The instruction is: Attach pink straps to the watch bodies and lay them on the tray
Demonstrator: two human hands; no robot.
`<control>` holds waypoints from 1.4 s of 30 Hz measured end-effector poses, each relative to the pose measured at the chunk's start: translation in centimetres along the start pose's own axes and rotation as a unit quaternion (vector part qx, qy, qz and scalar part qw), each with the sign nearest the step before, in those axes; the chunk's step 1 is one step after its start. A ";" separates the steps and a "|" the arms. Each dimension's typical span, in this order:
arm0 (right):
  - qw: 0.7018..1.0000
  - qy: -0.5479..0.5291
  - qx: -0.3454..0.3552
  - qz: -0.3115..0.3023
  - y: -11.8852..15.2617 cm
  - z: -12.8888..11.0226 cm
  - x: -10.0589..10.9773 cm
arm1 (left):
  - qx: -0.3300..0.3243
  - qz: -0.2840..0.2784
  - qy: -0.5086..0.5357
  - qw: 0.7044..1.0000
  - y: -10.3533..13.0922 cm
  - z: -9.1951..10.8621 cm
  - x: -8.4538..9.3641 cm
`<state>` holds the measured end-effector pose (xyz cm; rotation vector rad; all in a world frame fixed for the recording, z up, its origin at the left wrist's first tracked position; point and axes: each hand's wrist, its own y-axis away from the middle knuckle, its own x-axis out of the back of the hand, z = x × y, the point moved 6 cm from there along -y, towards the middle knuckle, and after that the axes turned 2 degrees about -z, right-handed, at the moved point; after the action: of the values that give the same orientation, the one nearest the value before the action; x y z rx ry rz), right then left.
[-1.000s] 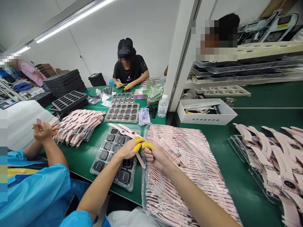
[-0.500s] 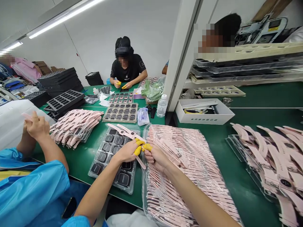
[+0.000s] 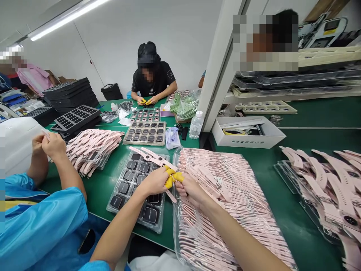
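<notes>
My left hand (image 3: 158, 180), with yellow covers on its fingertips, is closed on a pink watch strap (image 3: 171, 195) whose end hangs below the fingers. Against it is my right hand (image 3: 187, 186), also yellow-tipped and pinched; what lies between its fingers is too small to make out. Two pink straps with dark round watch parts (image 3: 150, 156) lie just beyond my hands, across a clear tray (image 3: 113, 212) of black square pieces. Under my right forearm spreads a wide plastic-covered pile of pink straps (image 3: 239, 222).
On the left, a person in blue sleeves (image 3: 56, 222) works beside a strap stack (image 3: 91, 146). Across the table sits a person in black (image 3: 152, 81). A bottle (image 3: 196, 126), white box (image 3: 248, 141) and more straps (image 3: 335, 180) stand around.
The view has shifted slightly, moving the table items a little to the right. My hands stay together at the strap. The neighbouring person's hands have changed position.
</notes>
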<state>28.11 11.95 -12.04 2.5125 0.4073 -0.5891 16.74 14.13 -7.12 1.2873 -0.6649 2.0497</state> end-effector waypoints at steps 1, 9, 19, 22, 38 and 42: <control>1.000 0.000 0.001 0.004 0.0 0.0 0.0 | 0.001 0.001 0.008 1.000 0.0 -0.1 -0.1; 0.999 0.020 0.026 -0.006 0.5 -0.6 -0.2 | -0.001 0.006 0.120 0.993 0.1 -0.3 0.1; 0.874 0.424 0.230 0.059 2.2 -5.2 -0.1 | 0.092 0.062 0.145 0.983 1.0 -2.9 4.7; 0.844 0.496 0.201 0.040 2.6 -5.5 -0.3 | 0.119 0.025 0.032 0.992 2.0 -4.1 7.4; 0.700 0.680 -0.017 0.218 5.2 -10.3 8.7 | 0.301 -0.205 -0.076 0.928 2.6 -18.6 12.8; 0.700 0.681 -0.002 0.214 4.8 -10.0 8.3 | 0.329 -0.201 -0.097 0.918 1.1 -20.3 12.1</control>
<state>40.42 14.88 -6.37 2.4133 0.2490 1.5579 -0.22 30.31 -4.25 1.8330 0.2489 1.8604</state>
